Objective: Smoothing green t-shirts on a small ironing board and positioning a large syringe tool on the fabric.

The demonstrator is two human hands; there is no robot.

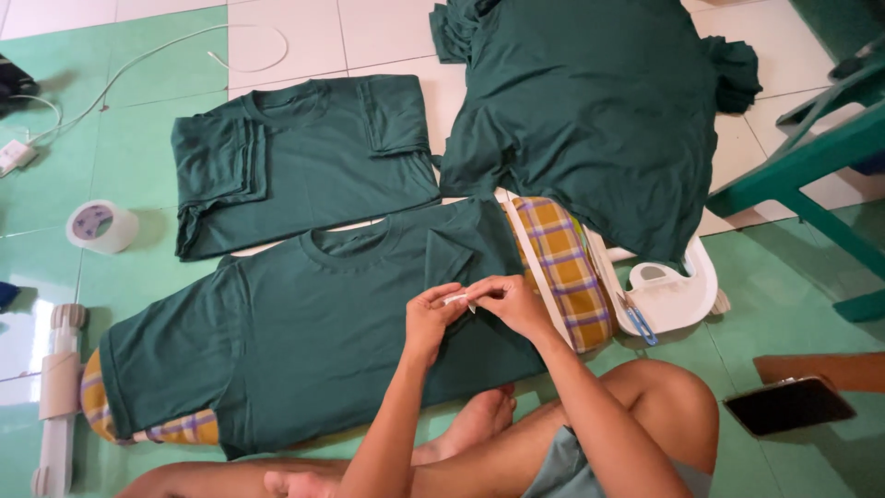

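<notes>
Far left of the frame there's a white charger block (pixel 13 155) with its white cable (pixel 138 61) looping off toward the top, and just below that a roll of clear tape (pixel 100 226) sitting on the green tile. Bottom left, a white tube-shaped frame piece (pixel 57 397) lies along the floor. Moving in, a folded dark green t-shirt (pixel 300 161) sits in the upper middle, sleeves tucked in, and right under it a second green t-shirt (pixel 304 337) is spread flat over a plaid-covered board (pixel 564 267), with the yellow and purple plaid poking out at both ends.

Center of the frame is where the hands are: the left hand (pixel 430 321) and right hand (pixel 509 302) are pinched together over the right sleeve area of the spread shirt, both holding a small white strip (pixel 458 297) between the fingertips. Could be a sticker or label, too small to tell from here. The person sits cross-legged on the floor, bare feet tucked under the shirt's hem.

Further right, a heap of green shirts (pixel 590 111) is piled in the upper right, draped over a white plastic stand (pixel 678 295) with blue scissors (pixel 638 323) lying on it. Far right, a green wooden leg (pixel 802 171), and a dark phone (pixel 788 406) low down
</notes>
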